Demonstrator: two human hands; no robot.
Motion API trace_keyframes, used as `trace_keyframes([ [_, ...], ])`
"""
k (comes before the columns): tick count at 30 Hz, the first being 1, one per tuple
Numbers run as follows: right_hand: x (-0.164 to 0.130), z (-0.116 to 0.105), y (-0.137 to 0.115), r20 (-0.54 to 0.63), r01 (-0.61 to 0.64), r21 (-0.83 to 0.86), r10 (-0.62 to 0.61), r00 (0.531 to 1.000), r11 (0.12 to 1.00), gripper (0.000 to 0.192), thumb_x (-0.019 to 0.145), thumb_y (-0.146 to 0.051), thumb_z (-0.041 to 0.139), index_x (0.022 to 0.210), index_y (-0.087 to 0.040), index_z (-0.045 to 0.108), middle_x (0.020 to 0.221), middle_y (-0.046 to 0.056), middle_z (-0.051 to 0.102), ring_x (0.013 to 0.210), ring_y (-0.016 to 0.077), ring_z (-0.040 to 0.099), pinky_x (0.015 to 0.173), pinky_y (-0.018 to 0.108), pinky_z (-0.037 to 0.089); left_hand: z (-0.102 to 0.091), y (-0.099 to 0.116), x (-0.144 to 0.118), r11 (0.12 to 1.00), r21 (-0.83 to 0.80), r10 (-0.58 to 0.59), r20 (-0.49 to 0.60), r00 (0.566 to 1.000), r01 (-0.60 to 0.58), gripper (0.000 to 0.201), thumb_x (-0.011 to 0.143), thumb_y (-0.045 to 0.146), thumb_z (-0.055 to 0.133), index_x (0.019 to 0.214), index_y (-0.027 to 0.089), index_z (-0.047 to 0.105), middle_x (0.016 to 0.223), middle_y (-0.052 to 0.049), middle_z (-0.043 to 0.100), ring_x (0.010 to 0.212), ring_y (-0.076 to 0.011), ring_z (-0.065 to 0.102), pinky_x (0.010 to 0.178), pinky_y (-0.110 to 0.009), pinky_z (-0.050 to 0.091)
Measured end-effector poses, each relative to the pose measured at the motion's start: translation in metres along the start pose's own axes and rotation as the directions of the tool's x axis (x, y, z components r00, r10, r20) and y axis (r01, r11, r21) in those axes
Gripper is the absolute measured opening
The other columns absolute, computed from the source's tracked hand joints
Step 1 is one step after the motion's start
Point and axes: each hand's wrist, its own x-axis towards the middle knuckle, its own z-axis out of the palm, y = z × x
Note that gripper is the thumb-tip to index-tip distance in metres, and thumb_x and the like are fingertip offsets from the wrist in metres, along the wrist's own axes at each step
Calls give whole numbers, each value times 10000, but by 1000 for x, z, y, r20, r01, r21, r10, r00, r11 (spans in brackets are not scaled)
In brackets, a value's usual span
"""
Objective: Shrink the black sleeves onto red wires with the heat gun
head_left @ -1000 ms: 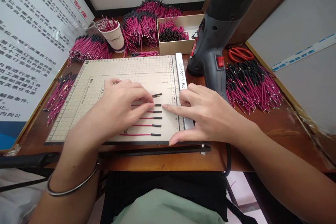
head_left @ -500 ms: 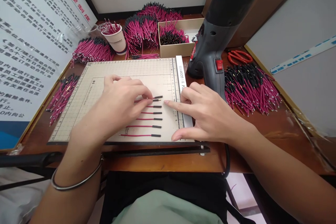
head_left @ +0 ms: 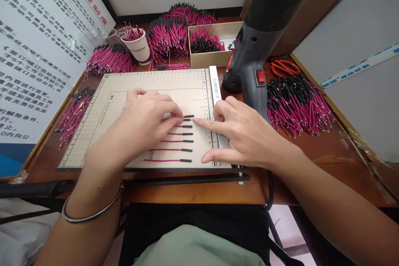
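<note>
While the row of pink wires [head_left: 174,141] lay mid-frame on the gridded mat [head_left: 140,83], the left hand [head_left: 143,122] pinched the upper wire between thumb and fingertips. The right hand [head_left: 243,133], holding nothing, touched that wire's tip with its forefinger, below the heat gun [head_left: 258,50] at upper right.

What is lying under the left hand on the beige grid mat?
Under the left hand, thin magenta wires with black tips lie in rows on the beige grid mat. Their left ends are partly covered.

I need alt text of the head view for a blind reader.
Two bare hands line up red wires on a gridded mat: left hand presses the top wires, right hand points its forefinger at their tips. A heat gun and wire piles surround the mat.
</note>
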Motion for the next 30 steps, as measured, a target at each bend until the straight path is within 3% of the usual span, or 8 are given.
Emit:
trace_keyframes([
  [19,1,-2,-1,39,-33,17,33,999,999,843,975,-806,256,1202,-173,764,892,93,548,827,216,398,766,367,389,0,2,1,999,-26,34,-17,999,-35,238,911,308,559,780,247,747,909,-27,780,950,-266,666,1047,-557,333],
  [30,2,1,-2,-11,-84,5,84,996,996,831,1018,-750,242,1158,-128,775,884,96,567,795,199,433,728,342,403,-12,9,8,998,53,-32,-6,999,33,230,934,298,538,840,238,739,1003,-42,787,1049,-305,657,1067,-576,309],
])
